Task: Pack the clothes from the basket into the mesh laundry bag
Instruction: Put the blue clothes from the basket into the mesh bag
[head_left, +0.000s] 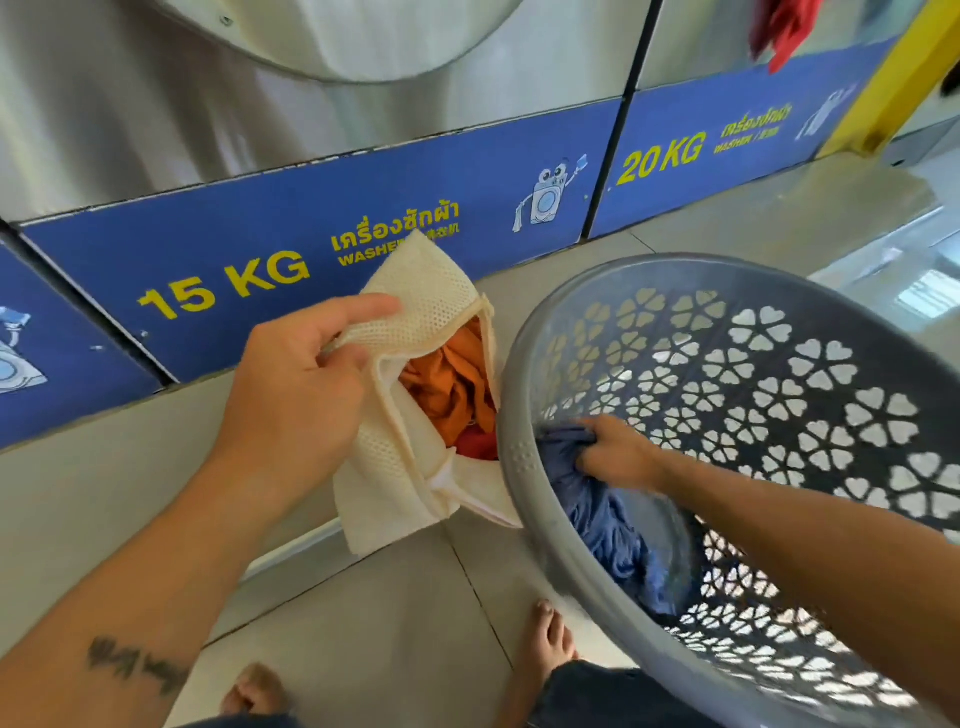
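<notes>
**Blue garment gripped in the basket, bag held open**

The left hand (291, 395) pinches the rim of the cream mesh laundry bag (415, 306), fingers clamped on it; orange and red clothes (452, 389) sit inside. To the right, the right hand (615, 452) reaches into the grey basket (524, 457), fingers curled round a blue garment (608, 525).

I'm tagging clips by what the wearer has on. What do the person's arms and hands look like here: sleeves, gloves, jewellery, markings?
Both forearms are bare, with no sleeves in view. The left hand and right hand wear no gloves, and no rings, watch or bracelets show. The left forearm carries a dark tattoo of blurred, script-like marks on its inner side, towards the elbow. The right forearm shows no markings.
</notes>
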